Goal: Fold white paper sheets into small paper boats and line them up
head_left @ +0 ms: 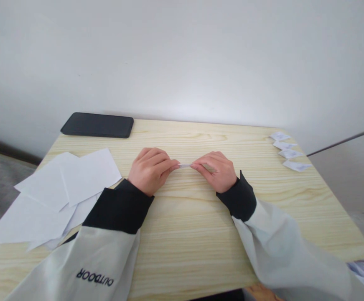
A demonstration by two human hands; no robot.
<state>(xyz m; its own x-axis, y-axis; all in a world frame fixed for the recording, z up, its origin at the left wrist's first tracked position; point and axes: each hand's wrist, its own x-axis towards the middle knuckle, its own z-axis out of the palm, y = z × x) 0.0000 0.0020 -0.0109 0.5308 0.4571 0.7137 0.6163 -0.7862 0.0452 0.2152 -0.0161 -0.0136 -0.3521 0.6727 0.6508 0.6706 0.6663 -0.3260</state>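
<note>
Between my two hands, a small folded strip of white paper (185, 166) is stretched level just above the middle of the table. My left hand (152, 169) pinches its left end between thumb and forefinger, the other fingers curled in. At the opposite end, the thumb and fingertips of my right hand (217, 169) grip it the same way. Only the short middle part of the strip shows; my fingers cover its ends. Loose sheets of white paper (89, 175) lie overlapping to the left of my left hand, partly under my sleeve.
Several folded white paper pieces (296, 166) lie in a column near the right edge of the wood-grain table (182, 242). A black phone-like slab (98, 125) rests at the back left. Behind the table rises a white wall (182, 62).
</note>
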